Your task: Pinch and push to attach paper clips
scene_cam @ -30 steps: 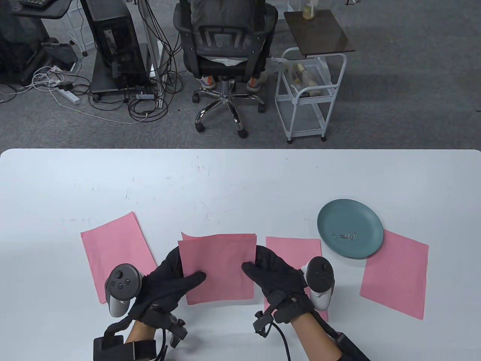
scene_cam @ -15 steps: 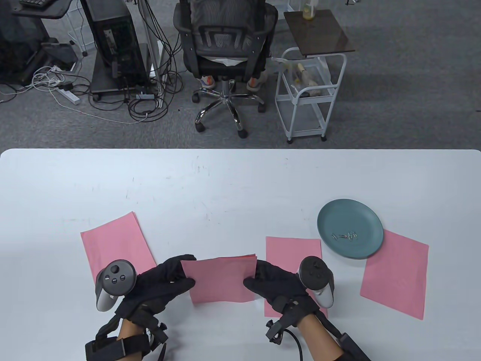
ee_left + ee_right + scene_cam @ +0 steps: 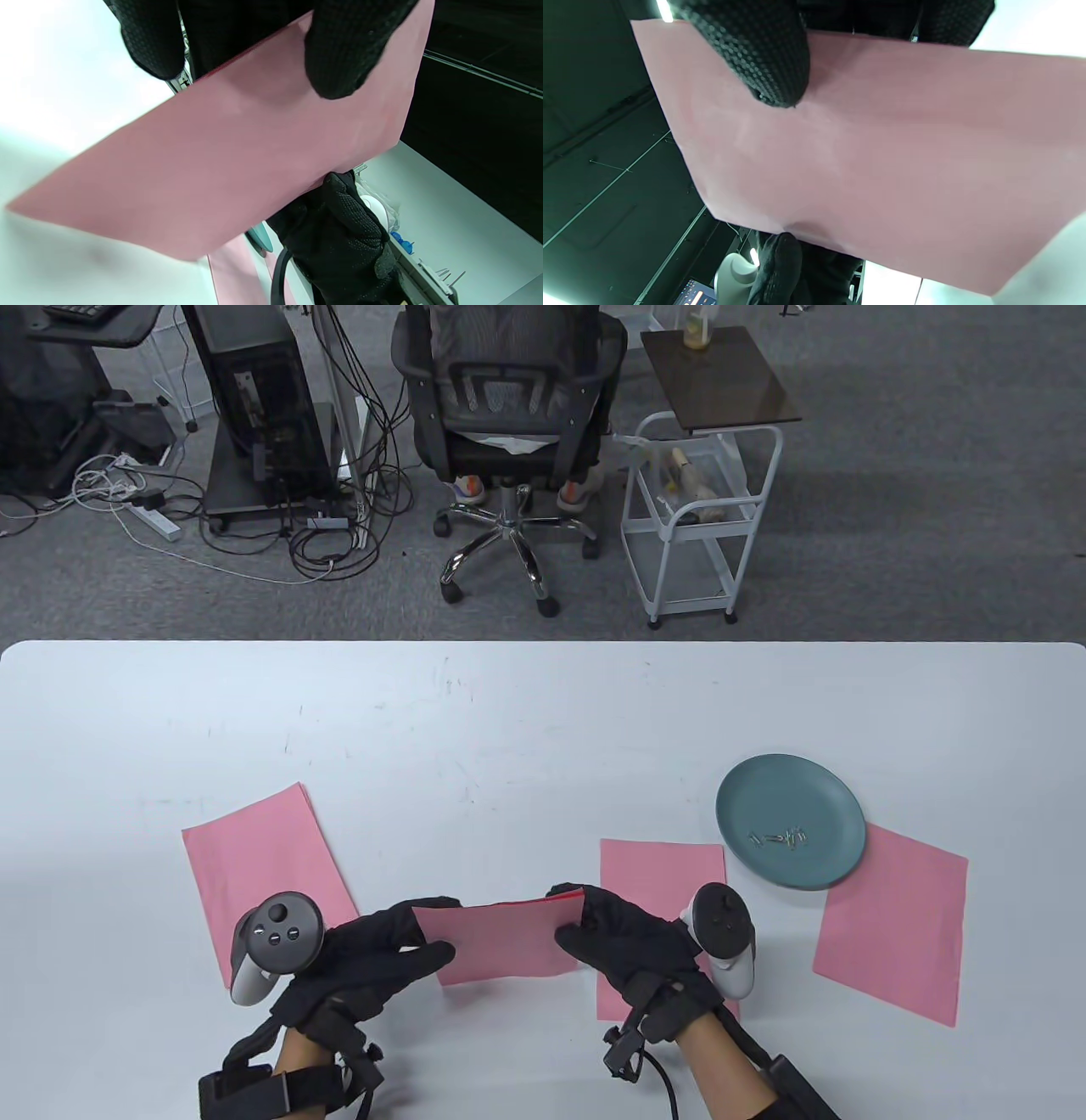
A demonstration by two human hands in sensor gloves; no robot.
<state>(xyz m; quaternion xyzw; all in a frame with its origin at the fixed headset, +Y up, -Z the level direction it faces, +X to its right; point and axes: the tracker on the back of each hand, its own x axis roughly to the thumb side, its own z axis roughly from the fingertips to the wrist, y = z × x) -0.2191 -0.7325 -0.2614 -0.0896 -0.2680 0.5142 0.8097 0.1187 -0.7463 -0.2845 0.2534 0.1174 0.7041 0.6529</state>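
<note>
Since a second ago, both hands have tipped the pink sheet stack [image 3: 502, 940] from lying flat toward upright, its far edge now raised above the table [image 3: 543, 712]. Left hand [image 3: 373, 963] and right hand [image 3: 632, 942] each pinch a side edge, thumb on the near face, fingers behind. Paper clips [image 3: 780, 838] lie on the teal plate [image 3: 747, 789], far right, untouched. Uneven tapping could let the sheets fan or slip, so a clip might catch only some. Palms face inward, wrists low near the table edge.
</note>
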